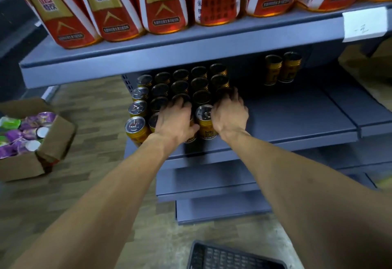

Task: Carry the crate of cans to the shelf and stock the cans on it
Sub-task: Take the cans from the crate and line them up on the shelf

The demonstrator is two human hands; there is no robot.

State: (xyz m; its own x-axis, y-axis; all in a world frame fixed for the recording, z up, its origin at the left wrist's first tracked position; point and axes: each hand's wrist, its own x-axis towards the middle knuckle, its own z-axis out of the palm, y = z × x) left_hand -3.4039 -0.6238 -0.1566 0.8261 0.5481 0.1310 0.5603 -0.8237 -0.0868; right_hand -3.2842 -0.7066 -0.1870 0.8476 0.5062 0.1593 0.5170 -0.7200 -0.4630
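Observation:
Several gold cans (204, 121) with silver tops stand in tight rows on the left part of the grey-blue shelf (297, 120). My left hand (174, 120) lies over the front rows, its fingers curled down round a can under the palm. Just right of the front can, my right hand (230, 113) reaches back, its fingers curled round a can at the right edge of the block. Two more gold cans (283, 69) stand apart at the back right. The black plastic crate (233, 256) sits on the floor below me; its visible part holds nothing.
An upper shelf (148, 56) carries large red and gold bottles (163, 3) and a white price tag (363, 24). A cardboard box (51, 145) of purple and green packs sits on the wooden floor at the left. Lower shelves jut out beneath.

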